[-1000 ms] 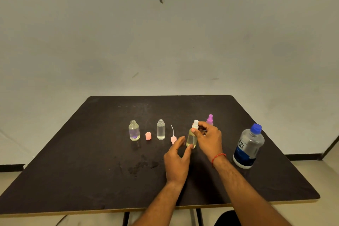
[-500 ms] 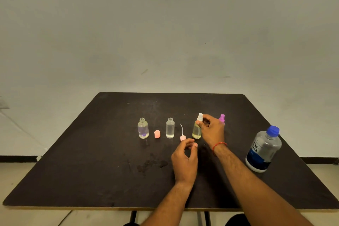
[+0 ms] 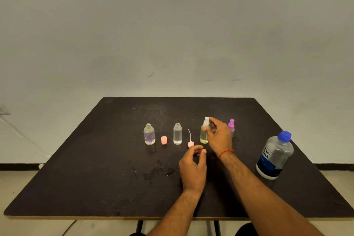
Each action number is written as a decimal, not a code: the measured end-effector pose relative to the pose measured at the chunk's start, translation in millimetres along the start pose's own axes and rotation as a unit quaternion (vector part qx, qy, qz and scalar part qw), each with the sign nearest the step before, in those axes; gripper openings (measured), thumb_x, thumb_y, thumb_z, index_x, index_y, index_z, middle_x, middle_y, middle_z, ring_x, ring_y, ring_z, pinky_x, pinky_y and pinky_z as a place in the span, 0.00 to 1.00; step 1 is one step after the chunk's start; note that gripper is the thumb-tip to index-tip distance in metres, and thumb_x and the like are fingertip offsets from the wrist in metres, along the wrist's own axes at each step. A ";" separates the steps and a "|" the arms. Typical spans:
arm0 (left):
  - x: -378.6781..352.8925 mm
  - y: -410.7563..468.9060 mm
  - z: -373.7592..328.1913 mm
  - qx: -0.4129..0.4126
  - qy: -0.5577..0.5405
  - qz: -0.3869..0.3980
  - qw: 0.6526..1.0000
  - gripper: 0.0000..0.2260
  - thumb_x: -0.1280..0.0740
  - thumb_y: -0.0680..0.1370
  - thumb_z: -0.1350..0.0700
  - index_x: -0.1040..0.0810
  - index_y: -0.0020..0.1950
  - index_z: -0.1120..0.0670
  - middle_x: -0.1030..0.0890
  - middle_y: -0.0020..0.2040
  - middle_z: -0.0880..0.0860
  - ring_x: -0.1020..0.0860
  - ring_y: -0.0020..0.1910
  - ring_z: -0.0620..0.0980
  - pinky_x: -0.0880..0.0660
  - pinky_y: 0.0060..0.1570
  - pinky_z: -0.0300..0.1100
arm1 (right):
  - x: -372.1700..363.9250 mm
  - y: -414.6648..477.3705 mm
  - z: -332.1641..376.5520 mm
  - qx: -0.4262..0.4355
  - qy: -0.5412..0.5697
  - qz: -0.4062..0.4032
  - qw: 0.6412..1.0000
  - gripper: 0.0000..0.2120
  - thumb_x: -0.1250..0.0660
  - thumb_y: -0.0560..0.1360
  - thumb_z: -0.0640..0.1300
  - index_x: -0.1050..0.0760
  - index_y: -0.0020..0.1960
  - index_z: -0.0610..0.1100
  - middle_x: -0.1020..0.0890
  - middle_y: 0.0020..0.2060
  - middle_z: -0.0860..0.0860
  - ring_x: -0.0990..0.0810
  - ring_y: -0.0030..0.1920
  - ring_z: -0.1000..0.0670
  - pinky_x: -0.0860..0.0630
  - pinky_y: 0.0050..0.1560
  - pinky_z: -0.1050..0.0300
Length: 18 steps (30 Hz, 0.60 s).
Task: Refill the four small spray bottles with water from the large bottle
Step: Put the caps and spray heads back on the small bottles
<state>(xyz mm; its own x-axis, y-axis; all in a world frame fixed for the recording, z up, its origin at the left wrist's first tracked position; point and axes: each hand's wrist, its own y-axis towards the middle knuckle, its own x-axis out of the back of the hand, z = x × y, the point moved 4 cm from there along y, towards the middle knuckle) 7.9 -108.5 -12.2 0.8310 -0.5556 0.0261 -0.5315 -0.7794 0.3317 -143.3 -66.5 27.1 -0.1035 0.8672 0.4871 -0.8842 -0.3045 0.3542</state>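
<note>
Four small spray bottles stand in a row on the black table (image 3: 95,168). The left clear bottle (image 3: 149,134) and the second clear bottle (image 3: 177,134) have bare necks. A pink cap (image 3: 164,140) stands between them, and a pink spray head with its tube (image 3: 190,142) stands right of the second. My right hand (image 3: 218,138) has thumb and forefinger on the yellowish bottle (image 3: 203,134) and its white spray head. The purple-topped bottle (image 3: 231,125) is partly hidden behind that hand. My left hand (image 3: 193,166) hovers loosely curled and holds nothing. The large blue-capped water bottle (image 3: 274,156) stands at the right.
A wet patch (image 3: 159,171) darkens the table in front of the row, left of my left hand. The table's front edge runs just below my forearms. A pale wall stands behind the table.
The yellowish bottle has been set upright in the row. My left hand has let go of it and drawn back toward me, while my right hand stays at its spray head.
</note>
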 end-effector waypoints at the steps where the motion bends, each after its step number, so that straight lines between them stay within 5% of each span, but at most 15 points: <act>1: 1.0 -0.3 -1.7 -0.006 -0.003 -0.005 1.000 0.08 0.28 0.78 0.60 0.17 0.50 0.46 0.16 0.45 0.42 0.18 0.48 0.40 0.21 0.49 0.34 | 2.4 -3.9 2.3 0.009 0.000 -0.014 1.000 0.22 0.27 0.73 0.41 0.25 0.66 0.43 0.19 0.58 0.48 0.21 0.58 0.50 0.22 0.59 0.54; 6: 7.6 -1.5 -8.4 -0.039 -0.026 -0.048 0.998 0.10 0.29 0.78 0.62 0.17 0.49 0.47 0.16 0.45 0.40 0.17 0.48 0.42 0.22 0.49 0.33 | 11.6 -39.8 15.2 0.060 0.019 -0.076 0.995 0.14 0.28 0.73 0.38 0.22 0.58 0.43 0.20 0.48 0.52 0.22 0.48 0.52 0.20 0.49 0.55; 12: 34.6 20.4 -12.1 -0.030 -0.051 -0.118 0.991 0.05 0.28 0.78 0.62 0.16 0.47 0.51 0.15 0.43 0.44 0.17 0.45 0.42 0.23 0.46 0.32 | -9.4 -64.6 7.3 0.029 -0.002 -0.011 1.000 0.11 0.26 0.70 0.49 0.21 0.50 0.48 0.20 0.42 0.53 0.22 0.43 0.55 0.22 0.45 0.58; 15: 49.0 45.7 -3.7 -0.017 -0.032 -0.124 0.992 0.06 0.27 0.77 0.60 0.18 0.52 0.51 0.15 0.48 0.46 0.18 0.48 0.41 0.22 0.51 0.37 | -19.6 -70.0 12.7 0.028 -0.042 0.008 0.999 0.12 0.26 0.69 0.54 0.22 0.47 0.48 0.21 0.39 0.54 0.22 0.42 0.55 0.26 0.42 0.61; 18: 53.7 63.7 10.1 -0.009 0.032 -0.089 0.995 0.15 0.25 0.76 0.56 0.22 0.61 0.49 0.18 0.56 0.45 0.20 0.56 0.40 0.27 0.54 0.29 | -27.1 -69.8 20.6 0.033 -0.078 0.020 0.996 0.13 0.25 0.68 0.53 0.24 0.44 0.48 0.22 0.37 0.55 0.23 0.40 0.54 0.29 0.39 0.62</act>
<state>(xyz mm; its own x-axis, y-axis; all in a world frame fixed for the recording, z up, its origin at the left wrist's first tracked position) 17.1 -190.9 0.7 0.9207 -0.3896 0.0253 -0.3728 -0.8581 0.3532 -69.4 -76.9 5.6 -0.0613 0.7841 0.6175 -0.8486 -0.3667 0.3814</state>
